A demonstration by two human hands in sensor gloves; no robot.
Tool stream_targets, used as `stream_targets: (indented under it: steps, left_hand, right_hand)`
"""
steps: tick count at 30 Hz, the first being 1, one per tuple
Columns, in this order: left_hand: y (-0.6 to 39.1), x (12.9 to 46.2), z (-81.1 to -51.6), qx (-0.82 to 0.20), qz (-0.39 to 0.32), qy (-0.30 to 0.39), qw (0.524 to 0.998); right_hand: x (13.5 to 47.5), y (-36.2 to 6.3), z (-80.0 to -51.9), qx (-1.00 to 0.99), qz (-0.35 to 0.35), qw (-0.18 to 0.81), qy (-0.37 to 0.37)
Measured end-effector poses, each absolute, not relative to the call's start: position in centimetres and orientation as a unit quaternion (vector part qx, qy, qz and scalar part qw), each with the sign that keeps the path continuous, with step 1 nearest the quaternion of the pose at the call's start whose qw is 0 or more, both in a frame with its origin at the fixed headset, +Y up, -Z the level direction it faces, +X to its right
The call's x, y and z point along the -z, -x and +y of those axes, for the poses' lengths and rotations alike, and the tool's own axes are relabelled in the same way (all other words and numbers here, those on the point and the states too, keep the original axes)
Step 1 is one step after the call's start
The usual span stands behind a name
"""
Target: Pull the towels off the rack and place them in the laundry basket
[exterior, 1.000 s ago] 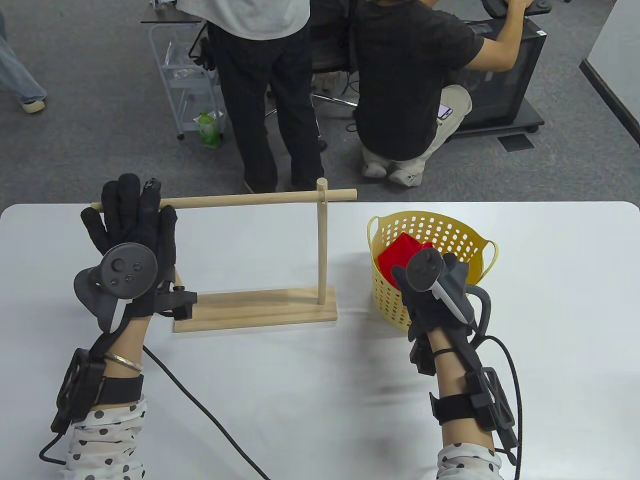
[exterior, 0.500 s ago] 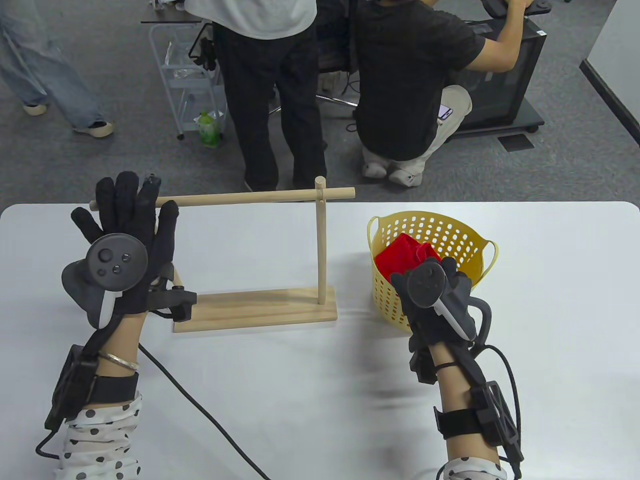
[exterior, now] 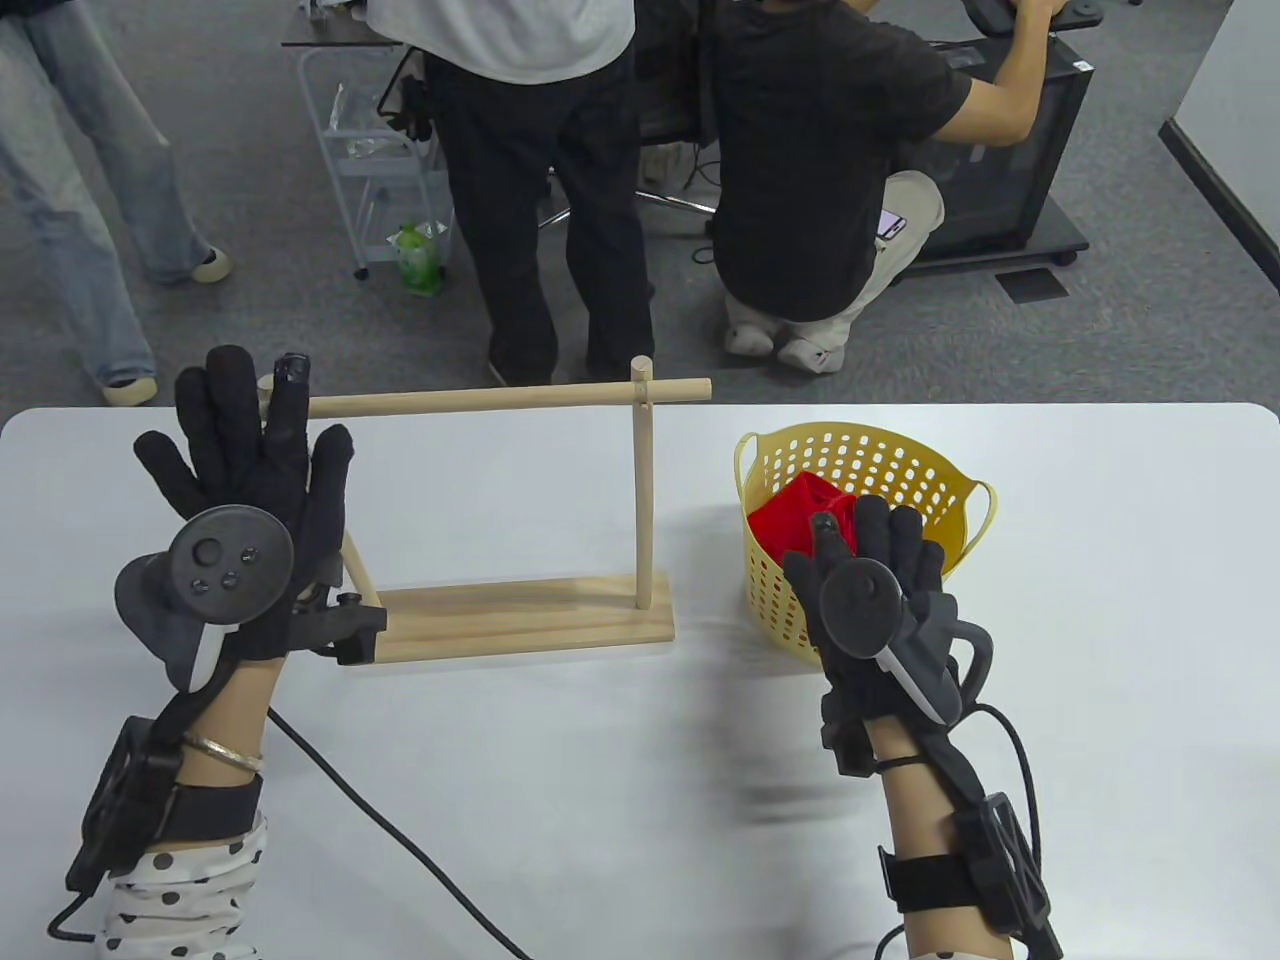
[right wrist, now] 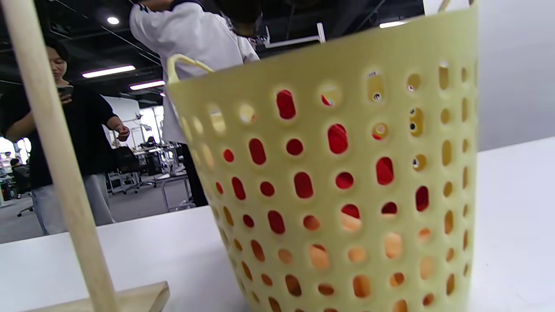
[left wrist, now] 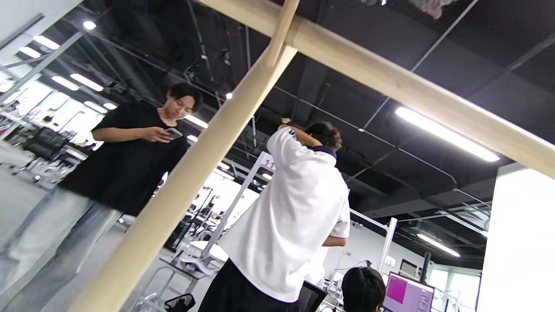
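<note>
Reaching in from the near edge, the left hand (exterior: pixel 250 500) is spread flat with its fingers straight and apart, holding nothing, over the left end of the rack (exterior: pixel 510 610). Its fingertips (exterior: pixel 290 375) overlap the left tip of the bar (exterior: pixel 480 398) in the table view; whether they touch it cannot be told. The right hand (exterior: pixel 870 590) hangs at the near rim of the basket (exterior: pixel 900 455), fingers extended and close together, empty, their tips above the red towel (exterior: pixel 795 515).

The towel lies bunched inside the basket, toward its left side; red shows through the wall holes in the right wrist view (right wrist: pixel 338 138). The basket stands on the white table (exterior: pixel 1100 600), just right of the rack's base. The bar is bare, with no cloth on it, and runs across the top of the post (exterior: pixel 642 480).

Beyond the table, people (exterior: pixel 540 180) stand and crouch on grey carpet beside a wire cart (exterior: pixel 375 160).
</note>
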State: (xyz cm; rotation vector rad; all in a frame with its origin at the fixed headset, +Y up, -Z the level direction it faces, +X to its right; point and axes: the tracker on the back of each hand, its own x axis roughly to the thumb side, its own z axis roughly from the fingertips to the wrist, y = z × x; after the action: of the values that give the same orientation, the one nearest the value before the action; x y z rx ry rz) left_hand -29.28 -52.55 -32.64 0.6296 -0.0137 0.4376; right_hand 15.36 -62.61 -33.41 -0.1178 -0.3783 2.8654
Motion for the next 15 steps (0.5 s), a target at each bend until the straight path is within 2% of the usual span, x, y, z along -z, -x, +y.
stream_targets:
  steps: [8,15]
  left_hand:
    - [28.4,29.3,-55.3,-0.172,-0.058,-0.292,0.939]
    - [27.9,26.0,-58.4,-0.152,-0.094,-0.269,0.946]
  right_hand:
    - [30.3,-11.6,-62.0,-0.98,-0.177,0.09,-0.031]
    - [27.0,-8.0,-62.3,-0.975,-0.186,0.091,-0.085]
